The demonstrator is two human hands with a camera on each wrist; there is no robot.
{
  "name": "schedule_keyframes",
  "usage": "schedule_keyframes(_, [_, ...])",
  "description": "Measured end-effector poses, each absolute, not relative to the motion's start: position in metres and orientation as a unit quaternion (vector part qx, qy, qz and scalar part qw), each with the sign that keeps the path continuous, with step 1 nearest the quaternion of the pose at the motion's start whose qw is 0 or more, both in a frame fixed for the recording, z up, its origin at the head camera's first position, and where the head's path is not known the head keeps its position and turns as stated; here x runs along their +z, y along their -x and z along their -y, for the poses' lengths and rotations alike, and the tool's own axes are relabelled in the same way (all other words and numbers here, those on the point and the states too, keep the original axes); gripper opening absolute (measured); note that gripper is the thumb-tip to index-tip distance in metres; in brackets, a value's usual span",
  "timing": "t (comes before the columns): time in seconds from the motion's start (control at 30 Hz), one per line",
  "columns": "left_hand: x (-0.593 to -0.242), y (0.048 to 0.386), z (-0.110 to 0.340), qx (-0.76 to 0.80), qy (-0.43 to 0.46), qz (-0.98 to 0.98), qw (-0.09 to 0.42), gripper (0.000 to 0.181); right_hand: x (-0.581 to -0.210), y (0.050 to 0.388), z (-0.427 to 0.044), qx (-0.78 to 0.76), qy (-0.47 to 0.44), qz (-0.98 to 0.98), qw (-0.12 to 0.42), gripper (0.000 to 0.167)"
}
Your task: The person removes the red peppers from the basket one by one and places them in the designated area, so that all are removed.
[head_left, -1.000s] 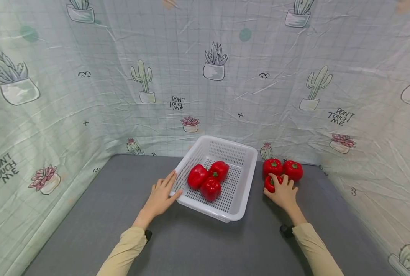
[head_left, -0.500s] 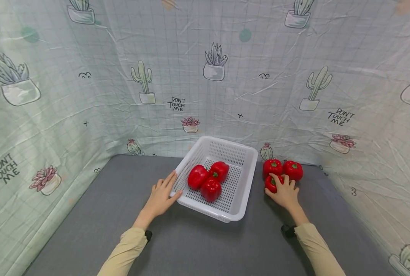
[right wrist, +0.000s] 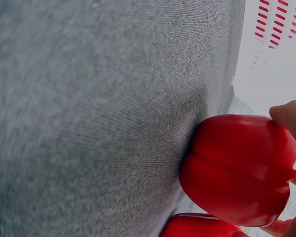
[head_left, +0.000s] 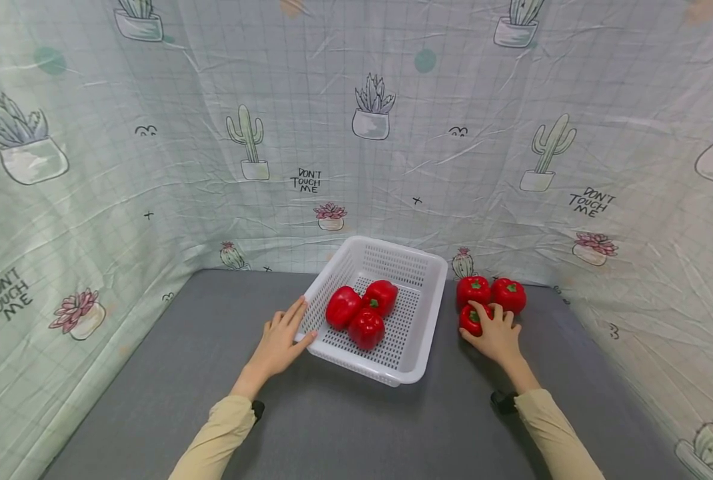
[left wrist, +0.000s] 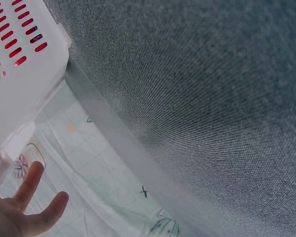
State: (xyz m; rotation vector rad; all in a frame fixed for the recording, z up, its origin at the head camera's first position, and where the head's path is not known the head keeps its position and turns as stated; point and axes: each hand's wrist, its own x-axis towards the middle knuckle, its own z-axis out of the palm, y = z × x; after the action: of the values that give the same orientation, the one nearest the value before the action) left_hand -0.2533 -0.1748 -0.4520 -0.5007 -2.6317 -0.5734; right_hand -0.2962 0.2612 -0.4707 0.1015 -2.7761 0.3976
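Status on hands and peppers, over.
Left hand on basket rim. Right hand gripping front loose pepper. Two peppers behind it, three in basket. Basket wall between both groups.

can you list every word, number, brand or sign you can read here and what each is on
"DON'T TOUCH ME", printed on the backdrop sheet, left side
"DON'T TOUCH ME", same sheet, above the basket
"DON'T TOUCH ME", same sheet, right side
"x"-like marks and curved squiggles, same sheet; no clear letters or numbers
No readable text or brand on the basket or red peppers
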Motion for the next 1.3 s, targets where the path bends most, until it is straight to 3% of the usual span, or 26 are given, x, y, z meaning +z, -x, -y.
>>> schedule_keyframes(0.2, [-0.451, 0.254, 0.176, -0.202, 0.172, 0.95, 0.167, 0.067, -0.47, 0.293, -0.263, 0.135, -0.038, 0.975, 0.173, 0.067])
schedule_keyframes(0.7, [-0.45, 0.254, 0.175, -0.202, 0.166, 0.953, 0.15, 0.066, -0.455, 0.27, -0.249, 0.137, -0.062, 0.964, 0.22, 0.062])
schedule_keyframes(1.3, [-0.45, 0.254, 0.175, -0.205, 0.164, 0.953, 0.149, 0.065, -0.431, 0.236, -0.202, 0.206, -0.181, 0.923, 0.27, 0.06])
